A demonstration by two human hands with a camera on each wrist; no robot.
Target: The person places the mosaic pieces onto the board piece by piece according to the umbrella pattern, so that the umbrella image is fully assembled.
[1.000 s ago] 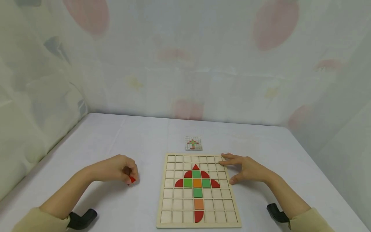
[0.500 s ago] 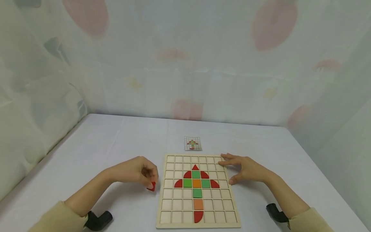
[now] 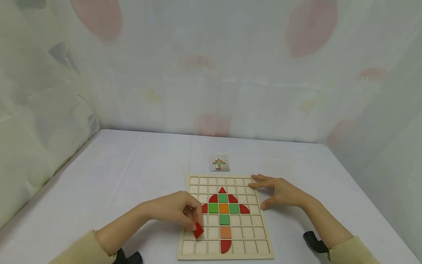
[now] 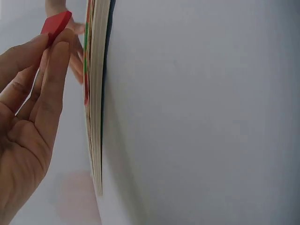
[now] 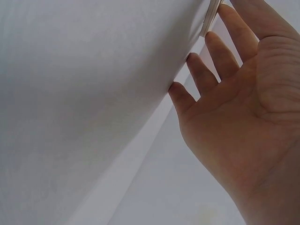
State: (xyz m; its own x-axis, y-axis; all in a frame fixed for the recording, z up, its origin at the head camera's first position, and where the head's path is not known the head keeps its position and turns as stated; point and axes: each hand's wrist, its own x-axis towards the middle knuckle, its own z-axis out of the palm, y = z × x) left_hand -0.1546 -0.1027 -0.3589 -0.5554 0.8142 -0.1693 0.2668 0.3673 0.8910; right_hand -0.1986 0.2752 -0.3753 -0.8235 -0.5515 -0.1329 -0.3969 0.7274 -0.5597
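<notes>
Between thumb and fingertips my left hand [image 3: 176,209] pinches a small red tile [image 3: 199,231], held tilted over the lower left squares of a wooden grid board [image 3: 257,255]. The left wrist view shows the same red tile [image 4: 57,24] above the board's edge [image 4: 97,117]. My right hand [image 3: 280,192] rests with spread fingers at the board's upper right edge. On the board lie a red triangle [image 3: 222,190], red quarter-round tiles [image 3: 225,246], green squares [image 3: 224,219] and orange squares [image 3: 225,232], forming an arrow-like figure. My left hand partly hides the leftmost quarter-round.
A small pattern card [image 3: 219,163] with a similar coloured figure lies just behind the board. White cloth covers the table [image 3: 158,154]. Patterned curtains [image 3: 211,73] stand behind it and at both sides.
Carrying the red tile, my left hand has moved right and towards me, from the bare cloth to over the board's left part. My right hand has stayed at the board's edge.
</notes>
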